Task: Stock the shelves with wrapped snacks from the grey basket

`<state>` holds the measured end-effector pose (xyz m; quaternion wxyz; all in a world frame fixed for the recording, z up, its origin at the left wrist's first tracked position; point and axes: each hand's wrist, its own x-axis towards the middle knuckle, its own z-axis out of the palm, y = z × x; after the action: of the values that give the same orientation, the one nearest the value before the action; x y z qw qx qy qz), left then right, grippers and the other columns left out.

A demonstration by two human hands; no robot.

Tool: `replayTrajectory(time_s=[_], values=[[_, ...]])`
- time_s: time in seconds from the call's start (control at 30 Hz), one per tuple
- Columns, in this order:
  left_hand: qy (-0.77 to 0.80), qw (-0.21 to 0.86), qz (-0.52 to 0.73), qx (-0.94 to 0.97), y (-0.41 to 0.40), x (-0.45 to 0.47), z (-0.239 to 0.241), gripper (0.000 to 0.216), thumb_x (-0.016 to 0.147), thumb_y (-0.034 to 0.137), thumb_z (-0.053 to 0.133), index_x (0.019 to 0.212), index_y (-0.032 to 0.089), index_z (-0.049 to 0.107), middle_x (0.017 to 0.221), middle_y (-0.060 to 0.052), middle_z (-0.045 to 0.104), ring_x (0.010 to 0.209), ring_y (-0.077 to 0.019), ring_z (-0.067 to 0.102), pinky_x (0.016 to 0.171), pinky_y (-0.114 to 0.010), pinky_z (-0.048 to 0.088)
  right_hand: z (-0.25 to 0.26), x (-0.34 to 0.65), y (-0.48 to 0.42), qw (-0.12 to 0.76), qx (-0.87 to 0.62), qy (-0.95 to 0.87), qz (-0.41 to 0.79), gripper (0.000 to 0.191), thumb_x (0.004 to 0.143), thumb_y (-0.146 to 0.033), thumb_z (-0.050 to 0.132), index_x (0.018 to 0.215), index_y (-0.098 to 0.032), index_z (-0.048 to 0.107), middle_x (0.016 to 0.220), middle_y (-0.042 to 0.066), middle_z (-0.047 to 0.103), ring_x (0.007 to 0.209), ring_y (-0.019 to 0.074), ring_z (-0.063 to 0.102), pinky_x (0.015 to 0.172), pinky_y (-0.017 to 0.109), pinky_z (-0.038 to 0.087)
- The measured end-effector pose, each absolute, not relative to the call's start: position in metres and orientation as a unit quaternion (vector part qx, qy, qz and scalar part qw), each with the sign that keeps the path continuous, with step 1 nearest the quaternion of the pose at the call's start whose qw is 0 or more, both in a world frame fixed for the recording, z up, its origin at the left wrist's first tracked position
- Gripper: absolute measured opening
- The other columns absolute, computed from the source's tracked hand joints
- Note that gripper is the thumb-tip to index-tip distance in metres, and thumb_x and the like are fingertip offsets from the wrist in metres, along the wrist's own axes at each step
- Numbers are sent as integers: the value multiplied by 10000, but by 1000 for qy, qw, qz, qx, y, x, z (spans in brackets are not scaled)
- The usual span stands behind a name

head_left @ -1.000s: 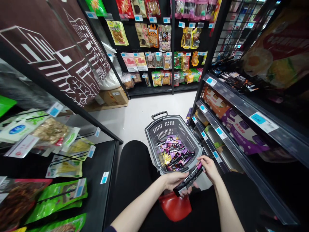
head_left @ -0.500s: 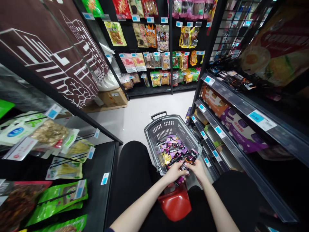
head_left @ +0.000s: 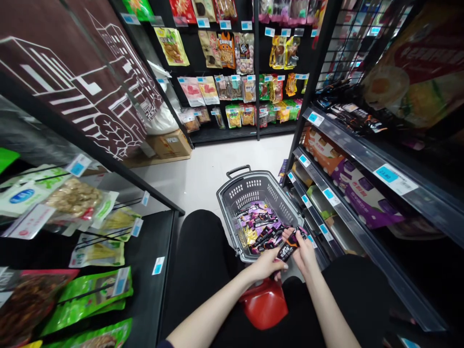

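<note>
Both hands meet over the near rim of the grey perforated plastic shopping basket (head_left: pixel 232 203), which stands on the pale floor (head_left: pixel 203 169) of a shop aisle. The right hand (head_left: pixel 304 251) pinches the upper end of a dark, narrow snack packet with pink print (head_left: pixel 288 250), fingers closed on it. The left hand (head_left: pixel 266 265) is curled just beside the packet's lower end; whether it grips the packet cannot be told. Half a second earlier the two hands lay lower and closer together on the packet at the basket's near edge; the right hand has since risen slightly and the packet stands more upright. A second earlier the packet was held stretched out between the hands, nearer the body. Inside the basket lies a heap of purple, black and yellow sachets (head_left: pixel 259 224). A glossy red rounded object (head_left: pixel 264 305) sits below the hands, between the knees. Black shelving with blue price tags (head_left: pixel 331 197) borders the basket's right side.
</note>
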<state>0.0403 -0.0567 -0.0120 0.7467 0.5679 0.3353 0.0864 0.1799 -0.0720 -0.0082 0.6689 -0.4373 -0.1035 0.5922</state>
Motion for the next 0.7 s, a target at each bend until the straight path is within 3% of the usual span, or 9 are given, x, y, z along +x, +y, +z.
replayTrajectory(time_s=[0.17,0.3,0.6,0.7], values=[[347,723,114,586,-61,43,-10,258,715,347,582,839,159,457,563,46,545,451,-109,516,439,-228,419,-4,183,-72,682,-447,-77,573,436,602,-482,742,859,-144,643,844,85,701,850,243,654,775,383,539],[344,710,110,604,-62,45,-11,237,715,334,590,822,164,467,540,50,546,464,-118,534,457,-230,430,-4,185,-71,685,-470,-81,551,417,649,-509,693,844,-145,635,805,82,702,827,242,661,758,383,545],[374,700,77,603,-61,45,-14,397,616,482,678,733,148,498,534,19,579,476,-145,571,473,-254,447,-5,186,-70,694,-489,-87,522,386,661,-511,677,827,-167,616,776,58,691,803,229,658,760,396,536],[368,742,67,557,-61,43,-14,448,574,515,704,723,141,506,515,32,552,451,-124,543,472,-249,439,-6,188,-70,692,-489,-96,522,378,665,-516,670,816,-175,607,768,54,682,825,232,647,755,400,531]])
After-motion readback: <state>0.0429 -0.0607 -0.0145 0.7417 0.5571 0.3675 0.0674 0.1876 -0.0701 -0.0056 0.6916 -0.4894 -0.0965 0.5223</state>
